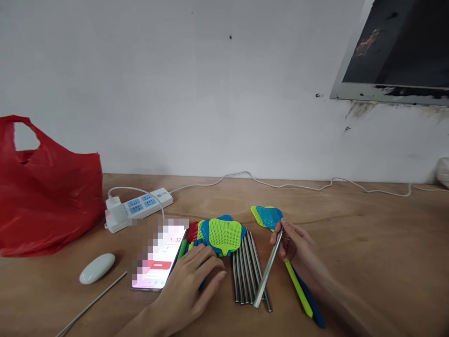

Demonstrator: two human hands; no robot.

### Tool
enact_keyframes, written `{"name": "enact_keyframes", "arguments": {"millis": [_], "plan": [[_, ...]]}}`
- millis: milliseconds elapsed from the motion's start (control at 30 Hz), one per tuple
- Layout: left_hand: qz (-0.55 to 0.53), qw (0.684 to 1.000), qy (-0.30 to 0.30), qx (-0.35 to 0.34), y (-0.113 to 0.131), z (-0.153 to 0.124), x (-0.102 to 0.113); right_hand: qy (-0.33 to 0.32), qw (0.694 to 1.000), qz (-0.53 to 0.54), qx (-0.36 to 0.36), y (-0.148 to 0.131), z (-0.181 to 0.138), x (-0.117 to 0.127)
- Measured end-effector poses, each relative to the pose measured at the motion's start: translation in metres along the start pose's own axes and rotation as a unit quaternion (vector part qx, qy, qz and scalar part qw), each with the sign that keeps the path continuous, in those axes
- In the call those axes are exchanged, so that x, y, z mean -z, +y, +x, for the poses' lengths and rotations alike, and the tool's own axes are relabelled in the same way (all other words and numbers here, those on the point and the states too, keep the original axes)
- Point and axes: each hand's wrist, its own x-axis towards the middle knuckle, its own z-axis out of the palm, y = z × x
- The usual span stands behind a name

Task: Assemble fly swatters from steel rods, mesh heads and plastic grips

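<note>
My right hand [294, 241] pinches the upper end of a shiny metal rod [268, 271], which slants down to the left across other rods. Several of those metal rods [243, 276] lie side by side on the table. My left hand [191, 283] is over a group of coloured plastic handles [182, 249], its fingers bent and the thumb apart; part of the handles is hidden under it. Just beyond it are stacked perforated fly swatter heads [225, 235], with a lime one on top. Under my right hand lie a blue swatter head [269, 216] and lime and blue handles [299, 289].
A lit phone [163, 260] lies left of my left hand. Farther left are a white mouse [97, 268], a power strip [140, 206] with a plugged-in charger [115, 213], and a red plastic bag [52, 196]. A white cable [280, 186] runs along the wall.
</note>
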Motion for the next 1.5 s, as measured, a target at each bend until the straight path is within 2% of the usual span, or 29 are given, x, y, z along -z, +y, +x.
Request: {"name": "enact_keyframes", "arguments": {"millis": [100,200,400,533,667,767,833,1067,1500], "plan": [[0.021,1.000,-0.002,0.003,-0.001,0.001,-0.001,-0.027,0.993,-0.110,-0.033,-0.002,0.009,0.007],[0.022,1.000,-0.006,0.005,0.000,0.001,-0.002,-0.058,0.971,-0.229,-0.049,0.000,0.018,0.010],[0.015,1.000,-0.012,0.004,0.004,-0.001,-0.004,-0.088,0.927,-0.363,0.018,0.016,0.032,0.014],[0.037,0.999,-0.028,0.005,0.008,0.001,-0.003,-0.113,0.866,-0.479,0.091,0.030,0.035,0.021],[0.074,0.996,-0.042,0.033,0.012,0.007,-0.003,-0.112,0.821,-0.537,0.159,0.032,0.030,0.020],[0.094,0.993,-0.056,0.036,0.011,0.015,-0.005,-0.110,0.757,-0.605,0.221,0.029,0.023,0.015],[0.106,0.991,-0.073,0.030,0.008,0.020,-0.007,-0.111,0.735,-0.625,0.239,0.028,0.020,0.013],[0.120,0.988,-0.094,0.034,0.000,0.028,-0.012,-0.128,0.741,-0.616,0.235,0.032,0.016,0.012],[0.197,0.977,-0.071,0.033,-0.004,0.021,-0.012,-0.134,0.751,-0.605,0.226,0.030,0.016,0.013]]}}
